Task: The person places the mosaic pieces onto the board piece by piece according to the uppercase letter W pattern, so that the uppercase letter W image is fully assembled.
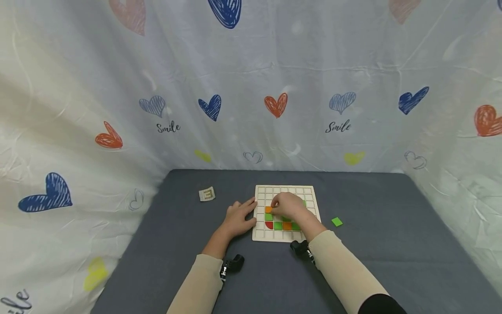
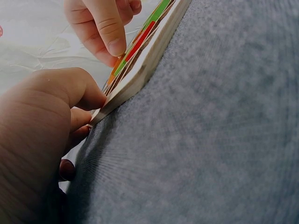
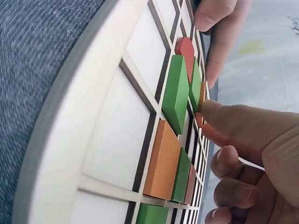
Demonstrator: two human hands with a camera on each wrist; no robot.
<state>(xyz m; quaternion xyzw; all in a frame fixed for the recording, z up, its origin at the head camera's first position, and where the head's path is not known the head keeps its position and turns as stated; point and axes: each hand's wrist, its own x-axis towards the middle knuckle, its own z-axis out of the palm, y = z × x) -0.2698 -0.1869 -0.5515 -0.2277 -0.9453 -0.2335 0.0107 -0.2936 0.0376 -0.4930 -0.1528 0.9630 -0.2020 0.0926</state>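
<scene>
A pale wooden grid board [image 1: 260,235] lies on the table, with green, orange and red tiles in some of its cells. My left hand [image 1: 237,219] touches the board's left edge with thumb and fingers spread apart. Over the middle of the board, my right hand [image 1: 289,206] pinches a small orange tile [image 3: 199,120] between thumb and forefinger, low against the grid. Close by in the right wrist view are a red rounded tile [image 3: 185,48], a green tile [image 3: 176,93] and a larger-looking orange tile [image 3: 161,161]. The right hand hides part of the grid in the head view.
A loose green tile [image 1: 337,222] lies on the grey table [image 1: 376,261] right of the board. A small printed paper piece [image 1: 207,194] lies at the back left. A white curtain [image 1: 251,78] with printed hearts hangs behind the table.
</scene>
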